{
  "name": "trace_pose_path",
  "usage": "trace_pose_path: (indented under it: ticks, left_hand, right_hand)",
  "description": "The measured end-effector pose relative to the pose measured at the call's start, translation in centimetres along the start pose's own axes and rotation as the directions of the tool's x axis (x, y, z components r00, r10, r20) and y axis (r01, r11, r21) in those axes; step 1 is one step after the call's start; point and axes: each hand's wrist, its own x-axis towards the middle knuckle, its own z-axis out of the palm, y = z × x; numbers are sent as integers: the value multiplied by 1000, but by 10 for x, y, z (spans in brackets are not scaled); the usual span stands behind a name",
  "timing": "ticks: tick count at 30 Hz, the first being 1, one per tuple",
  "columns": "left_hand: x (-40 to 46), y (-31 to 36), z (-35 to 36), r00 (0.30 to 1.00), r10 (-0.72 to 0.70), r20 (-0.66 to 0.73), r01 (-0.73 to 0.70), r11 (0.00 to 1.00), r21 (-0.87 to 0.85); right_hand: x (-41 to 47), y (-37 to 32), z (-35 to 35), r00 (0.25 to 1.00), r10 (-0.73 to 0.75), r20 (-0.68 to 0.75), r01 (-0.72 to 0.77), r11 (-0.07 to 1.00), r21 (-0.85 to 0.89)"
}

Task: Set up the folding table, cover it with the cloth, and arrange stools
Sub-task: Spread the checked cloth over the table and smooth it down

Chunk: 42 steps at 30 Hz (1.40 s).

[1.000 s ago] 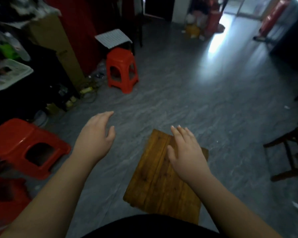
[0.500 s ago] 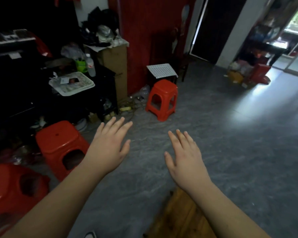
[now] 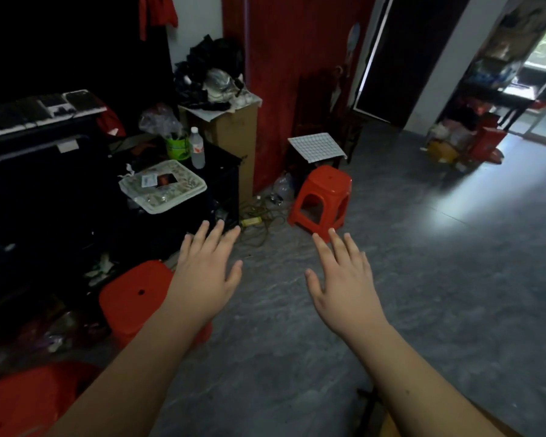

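My left hand (image 3: 207, 272) and my right hand (image 3: 344, 282) are stretched out in front of me, palms down, fingers spread, holding nothing. A red plastic stool (image 3: 323, 197) stands upright on the grey floor just beyond my right fingertips. A second red stool (image 3: 133, 298) sits under my left wrist, partly hidden by my forearm. A third red stool (image 3: 26, 402) shows at the bottom left corner. A checked cloth (image 3: 316, 147) lies on a dark chair behind the far stool. A sliver of a brown wooden stool (image 3: 388, 425) shows by my right forearm.
A cluttered dark cabinet (image 3: 224, 171) with a white tray (image 3: 163, 186), a bottle (image 3: 197, 147) and a green cup stands at left, next to a cardboard box (image 3: 234, 134). Cables (image 3: 259, 222) trail on the floor. Bags and boxes (image 3: 467, 140) lie at the far right.
My view has risen from the floor toward the room. The wooden stool has slid almost out of sight at the bottom. Both hands stay open and have lifted forward.
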Motion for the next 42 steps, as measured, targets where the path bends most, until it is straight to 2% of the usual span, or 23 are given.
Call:
trace_pose_path:
  ticks: [5,11,19,24,31,37,42]
  left_hand:
    - [58,1,13,998,51,29,-51,998,-22]
    - [146,39,42,986,164,25,-163,986,-28]
    - [315,126,111,970,240,42,-242,968,70]
    - [413,187,145,963,263,50,-266,961,69]
    - [549,242,205,974,226,29,-227,973,36]
    - [683,282,286,979,201,30,-201,979,17]
    - [805,317,343,981,189,43,-190,981,24]
  right_hand:
    - [34,17,4,998,62,-13,-62,998,-29]
    - [85,73,13,991,127,-45,-127,992,11]
    - [196,214,12,988,145,-57,-146,989,-7]
    - [282,299,-2,986,153,-62,-151,988,43]
    - [395,409,-7,986,150,-67,-146,987,64]
    - [517,510,18,992,120,-28,-119,992,45]
    - [623,594,32,992,107,62,-107,994,7]
